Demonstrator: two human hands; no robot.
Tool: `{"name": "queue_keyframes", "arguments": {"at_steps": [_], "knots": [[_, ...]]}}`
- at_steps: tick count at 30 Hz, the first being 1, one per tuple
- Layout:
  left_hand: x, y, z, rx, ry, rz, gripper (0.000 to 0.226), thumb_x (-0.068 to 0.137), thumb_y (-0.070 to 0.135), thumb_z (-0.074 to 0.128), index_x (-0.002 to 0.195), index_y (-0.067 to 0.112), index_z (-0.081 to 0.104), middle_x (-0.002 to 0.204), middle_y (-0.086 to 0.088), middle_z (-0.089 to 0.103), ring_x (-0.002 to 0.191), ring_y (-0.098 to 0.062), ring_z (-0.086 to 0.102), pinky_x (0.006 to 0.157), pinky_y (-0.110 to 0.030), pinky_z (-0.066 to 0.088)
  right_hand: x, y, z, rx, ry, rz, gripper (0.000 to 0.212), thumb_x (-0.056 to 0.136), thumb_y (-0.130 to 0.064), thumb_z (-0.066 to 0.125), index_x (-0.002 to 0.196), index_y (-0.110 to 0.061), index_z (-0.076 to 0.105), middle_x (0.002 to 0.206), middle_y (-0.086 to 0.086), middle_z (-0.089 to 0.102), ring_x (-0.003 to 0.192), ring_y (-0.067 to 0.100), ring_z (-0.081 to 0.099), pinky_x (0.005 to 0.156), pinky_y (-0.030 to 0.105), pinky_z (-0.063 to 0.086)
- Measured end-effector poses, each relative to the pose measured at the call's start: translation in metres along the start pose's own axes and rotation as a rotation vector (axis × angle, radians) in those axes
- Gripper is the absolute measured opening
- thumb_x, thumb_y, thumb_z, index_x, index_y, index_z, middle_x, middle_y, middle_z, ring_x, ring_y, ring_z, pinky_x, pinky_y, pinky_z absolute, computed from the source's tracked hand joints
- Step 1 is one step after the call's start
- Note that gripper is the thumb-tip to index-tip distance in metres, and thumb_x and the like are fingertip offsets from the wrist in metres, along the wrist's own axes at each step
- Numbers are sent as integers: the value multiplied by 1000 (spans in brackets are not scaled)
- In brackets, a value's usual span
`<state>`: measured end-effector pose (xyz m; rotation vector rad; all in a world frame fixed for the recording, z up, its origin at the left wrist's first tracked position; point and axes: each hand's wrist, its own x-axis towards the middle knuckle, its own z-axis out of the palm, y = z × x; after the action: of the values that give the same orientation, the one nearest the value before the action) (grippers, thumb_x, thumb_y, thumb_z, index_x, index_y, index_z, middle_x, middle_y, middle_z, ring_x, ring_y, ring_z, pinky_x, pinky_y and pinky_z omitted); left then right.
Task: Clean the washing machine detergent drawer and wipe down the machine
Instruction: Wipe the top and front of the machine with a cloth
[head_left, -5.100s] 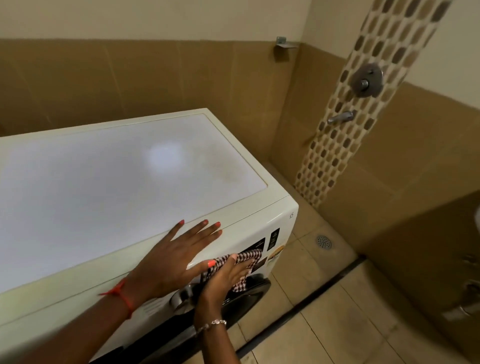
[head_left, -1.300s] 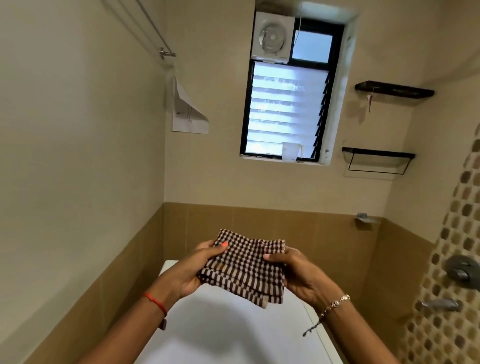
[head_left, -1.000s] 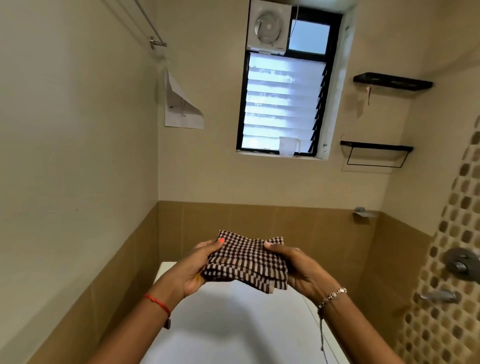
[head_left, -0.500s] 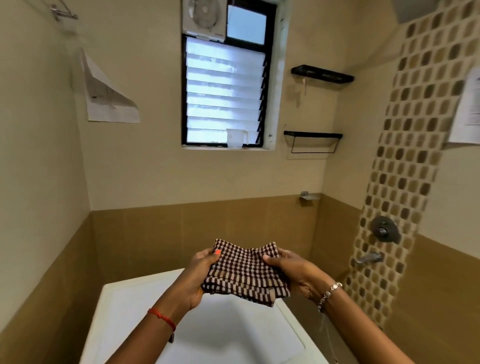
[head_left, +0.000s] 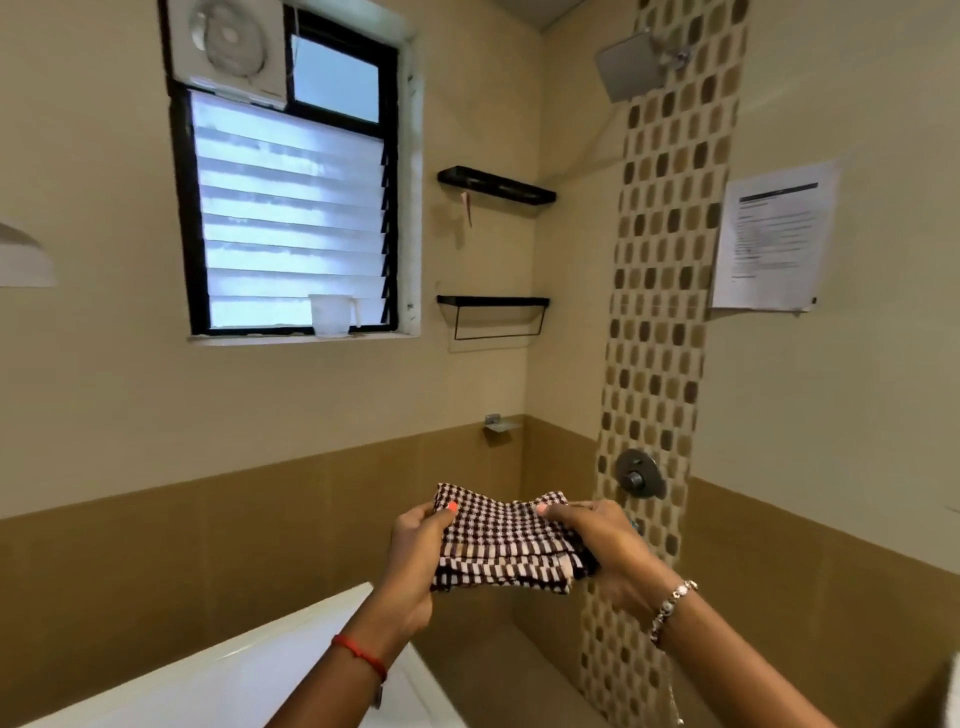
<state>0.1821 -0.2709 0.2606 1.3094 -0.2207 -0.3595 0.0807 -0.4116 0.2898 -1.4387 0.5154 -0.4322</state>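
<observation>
Near the washing machine, your left hand and right hand now grip the cloth, lifted off: wiping paused.

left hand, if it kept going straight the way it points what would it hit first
The cloth, whose edge the left hand grips; past that, likely the brown wall tiles, though depth is unclear.

Cloth: dark brown/white check. Washing machine: white. Wall: cream top, brown tile below, w/ brown-beige mosaic strip. Shelves: black. Wrist thread: red.
</observation>
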Motion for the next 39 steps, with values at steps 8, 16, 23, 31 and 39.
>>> {"name": "queue_keyframes", "arguments": {"at_steps": [8, 16, 23, 31, 39], "knots": [[76, 18, 124, -63, -19, 30, 21, 94, 7, 46, 109, -2, 59, 82, -13, 67, 70, -22, 64, 50, -24, 50, 103, -58, -95, 90, -81, 39, 35, 73, -3, 72, 103, 10, 59, 91, 18, 68, 75, 24, 66, 67, 33, 55], [148, 32, 214, -56, 39, 87, 24, 95, 5, 44, 110, -7, 59, 75, -10, 64, 65, -18, 61, 45, -19, 48, 195, -97, -150, 101, -120, -23, 35, 68, 3, 74, 100, 8, 58, 92, 17, 67, 81, 24, 65, 74, 30, 55], [215, 41, 243, -23, 115, 117, 20, 95, 5, 46, 104, -5, 61, 71, -8, 62, 62, -17, 60, 38, -14, 45, 283, -112, -158, 52, -163, -56, 39, 69, 1, 74, 103, 9, 56, 101, 20, 66, 90, 26, 65, 72, 27, 54], [334, 44, 278, 32, 97, 201, 28, 94, 7, 47, 117, -7, 56, 101, -21, 67, 72, -19, 62, 54, -23, 49, 407, -129, -161, -114, -146, -193, 35, 74, -5, 73, 103, 6, 58, 93, 15, 67, 78, 20, 66, 53, 20, 50], [480, 51, 303, 252, 220, 420, 25, 96, 14, 44, 111, 4, 61, 92, -7, 68, 71, -9, 62, 53, -17, 47, 559, -154, -150, -137, -185, -318, 16, 76, -3, 71, 89, 2, 63, 86, 13, 68, 74, 18, 65, 62, 24, 54]]}}
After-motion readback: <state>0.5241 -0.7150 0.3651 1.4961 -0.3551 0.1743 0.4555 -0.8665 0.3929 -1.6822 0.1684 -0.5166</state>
